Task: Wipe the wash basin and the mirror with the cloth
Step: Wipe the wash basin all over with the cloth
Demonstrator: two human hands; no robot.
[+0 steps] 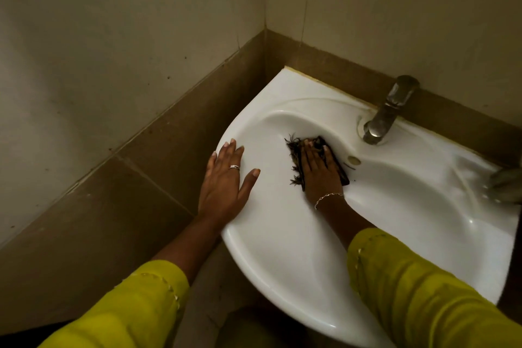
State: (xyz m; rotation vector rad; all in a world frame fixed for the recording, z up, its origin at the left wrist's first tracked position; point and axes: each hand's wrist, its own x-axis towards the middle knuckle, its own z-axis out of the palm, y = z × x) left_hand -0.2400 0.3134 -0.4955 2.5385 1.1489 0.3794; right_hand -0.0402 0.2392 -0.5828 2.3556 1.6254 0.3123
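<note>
A white wash basin [282,257] is fixed in the corner of a tiled wall. My right hand [317,168] lies flat with straight fingers on a dark frayed cloth [339,169], pressing it against the inner left slope of the bowl. My left hand [226,181] rests open and flat on the basin's left rim, fingers spread, a ring on one finger. No mirror is in view. Both arms wear yellow-green sleeves.
A metal tap [388,110] stands at the basin's back edge, with the overflow hole [354,160] just below it. A blurred grey object [505,185] sits on the basin's right rim. Brown tiled walls [158,150] close in on the left and behind.
</note>
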